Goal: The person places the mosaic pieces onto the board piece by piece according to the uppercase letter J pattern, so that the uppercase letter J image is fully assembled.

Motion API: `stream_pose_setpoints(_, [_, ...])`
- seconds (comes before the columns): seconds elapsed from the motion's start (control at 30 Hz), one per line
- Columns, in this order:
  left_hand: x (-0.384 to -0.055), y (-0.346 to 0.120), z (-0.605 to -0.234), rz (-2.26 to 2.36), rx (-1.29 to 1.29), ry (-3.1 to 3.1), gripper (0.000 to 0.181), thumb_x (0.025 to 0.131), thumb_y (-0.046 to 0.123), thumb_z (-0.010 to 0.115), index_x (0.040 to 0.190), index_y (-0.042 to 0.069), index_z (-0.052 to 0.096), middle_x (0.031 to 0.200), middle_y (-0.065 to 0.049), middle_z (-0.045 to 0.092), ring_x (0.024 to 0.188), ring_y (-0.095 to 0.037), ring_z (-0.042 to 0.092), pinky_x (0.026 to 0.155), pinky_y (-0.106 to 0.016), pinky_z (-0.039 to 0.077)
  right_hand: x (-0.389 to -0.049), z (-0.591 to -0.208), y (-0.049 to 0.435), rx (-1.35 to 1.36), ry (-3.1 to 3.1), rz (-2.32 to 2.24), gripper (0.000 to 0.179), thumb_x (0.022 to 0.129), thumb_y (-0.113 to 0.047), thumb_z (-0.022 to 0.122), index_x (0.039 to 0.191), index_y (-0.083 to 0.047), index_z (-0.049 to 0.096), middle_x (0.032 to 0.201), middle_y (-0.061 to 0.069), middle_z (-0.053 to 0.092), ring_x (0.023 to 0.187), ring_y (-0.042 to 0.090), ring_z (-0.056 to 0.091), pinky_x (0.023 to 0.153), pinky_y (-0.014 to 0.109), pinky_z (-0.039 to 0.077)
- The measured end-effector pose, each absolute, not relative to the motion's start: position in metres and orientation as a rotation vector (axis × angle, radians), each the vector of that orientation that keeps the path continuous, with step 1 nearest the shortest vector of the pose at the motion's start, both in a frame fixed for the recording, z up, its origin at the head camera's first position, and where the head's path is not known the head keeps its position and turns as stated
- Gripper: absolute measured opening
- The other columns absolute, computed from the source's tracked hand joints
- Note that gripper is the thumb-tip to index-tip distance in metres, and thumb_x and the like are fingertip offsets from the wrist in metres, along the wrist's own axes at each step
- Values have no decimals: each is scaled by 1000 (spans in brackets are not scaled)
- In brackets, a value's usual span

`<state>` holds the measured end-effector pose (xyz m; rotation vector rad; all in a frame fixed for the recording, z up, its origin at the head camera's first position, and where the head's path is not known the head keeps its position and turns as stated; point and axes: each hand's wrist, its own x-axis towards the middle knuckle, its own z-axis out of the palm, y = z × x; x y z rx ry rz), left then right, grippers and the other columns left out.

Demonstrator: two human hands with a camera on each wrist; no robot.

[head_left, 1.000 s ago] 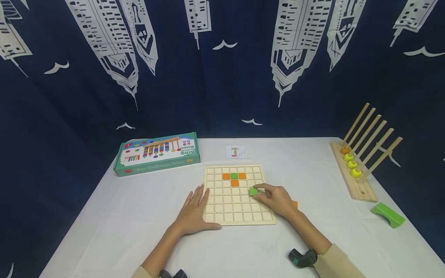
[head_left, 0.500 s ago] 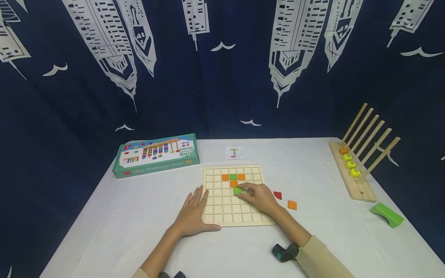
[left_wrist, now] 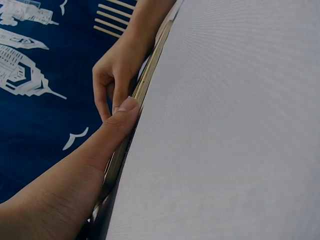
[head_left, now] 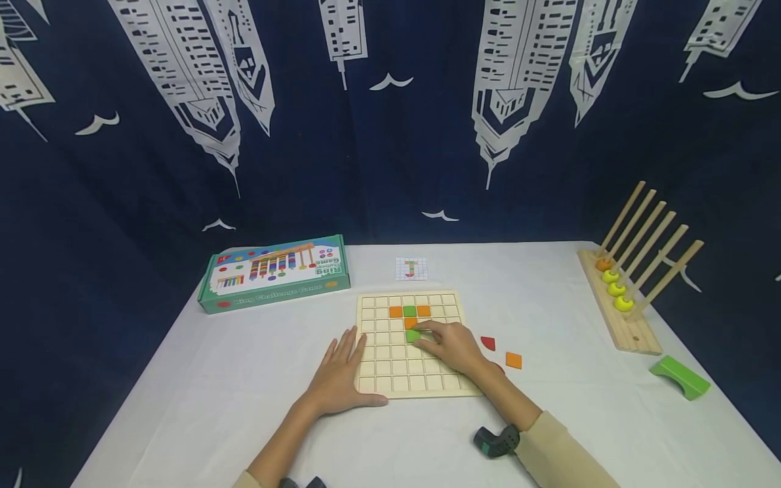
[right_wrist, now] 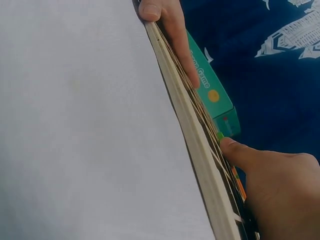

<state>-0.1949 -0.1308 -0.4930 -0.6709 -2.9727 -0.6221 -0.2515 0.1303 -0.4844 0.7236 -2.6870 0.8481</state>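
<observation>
A wooden grid board (head_left: 390, 386) lies on the white table. Near its top, an orange, a green (head_left: 409, 311) and another orange tile (head_left: 424, 311) form a row, with an orange tile (head_left: 411, 323) under the middle one. My right hand (head_left: 451, 346) pinches a green square tile (head_left: 412, 336) between thumb and fingers, directly below that orange tile. In the right wrist view the thumb meets the green tile (right_wrist: 220, 135) at the board's surface. My left hand (head_left: 338, 373) rests with straight, spread fingers along the board's left edge, thumb on its front edge.
Right of the board lie a red piece (head_left: 488, 343) and an orange tile (head_left: 514, 360); another red piece shows beside my forearm. A pattern card (head_left: 411, 269) lies behind the board, a green game box (head_left: 274, 274) at back left. A peg rack (head_left: 622, 305) and green arch block (head_left: 680, 377) stand right.
My right hand has carried the green tile leftward across the board to just under the orange tile. The red pieces beside the board have come into sight. My left hand has stayed put.
</observation>
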Motion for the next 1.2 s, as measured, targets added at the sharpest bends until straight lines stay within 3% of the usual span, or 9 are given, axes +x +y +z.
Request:
stream_pose_setpoints(0.67, [-195,-131,-493,-636,-660,-2965,125,58,84,54,146,3,20,153,-15,6,140,-27,4,111,-44,4,-248,-474,134,729,-2706,880,35,79,-39,72,110,-23,67,47,-13,27,46,2,21,44,21,23])
stream_pose_setpoints(1.2, [-195,-130,-493,-627,-659,-2976,126,58,85,54,147,3,18,153,-14,5,140,-25,2,111,-41,2,-233,-480,225,695,-2568,888,39,74,-33,77,108,-17,68,47,-16,25,43,-3,16,38,18,21])
